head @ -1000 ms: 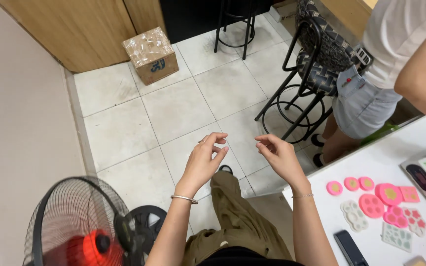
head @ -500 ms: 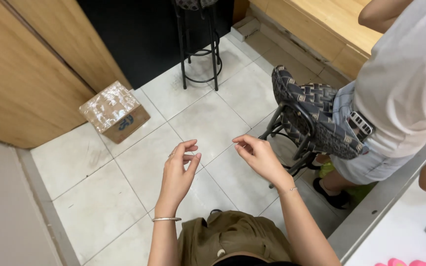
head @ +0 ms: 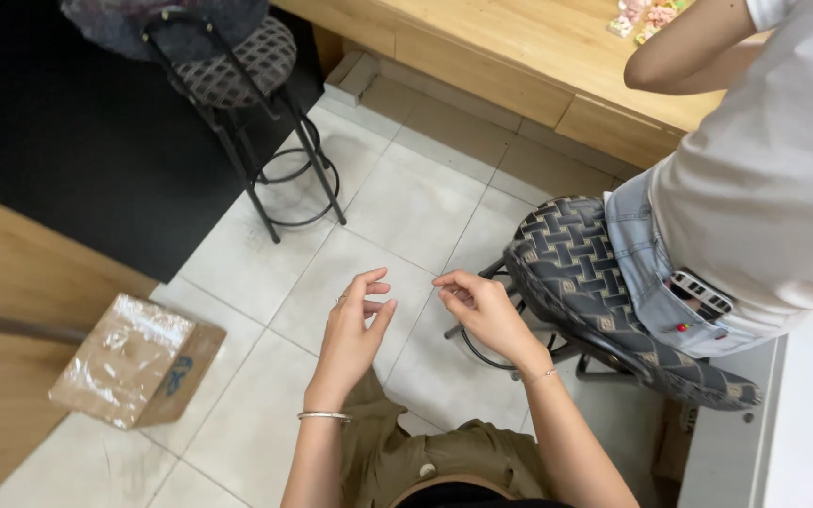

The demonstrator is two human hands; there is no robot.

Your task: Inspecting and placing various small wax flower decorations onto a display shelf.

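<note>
My left hand (head: 355, 329) is raised over the tiled floor (head: 406, 207) with its fingers spread and nothing in it; a silver bangle (head: 324, 415) sits on the wrist. My right hand (head: 482, 306) is level with it, a short gap to the right. Its fingers are curled with thumb and fingertips close together, and I see nothing between them. Both hands hover above my lap in olive trousers (head: 425, 461), and they touch neither each other nor anything else.
A taped cardboard box (head: 138, 362) lies on the floor at left beside a wooden panel (head: 11, 282). A black stool (head: 237, 66) stands at the back. A person in white shirt and denim shorts (head: 764, 188) sits on a woven-pattern stool (head: 585, 282) close right. White table edge (head: 802, 414) lower right.
The view has swung up and away from the fan and the white table. A small white piece seen between my fingertips earlier is no longer visible, and my left fingers have spread.
</note>
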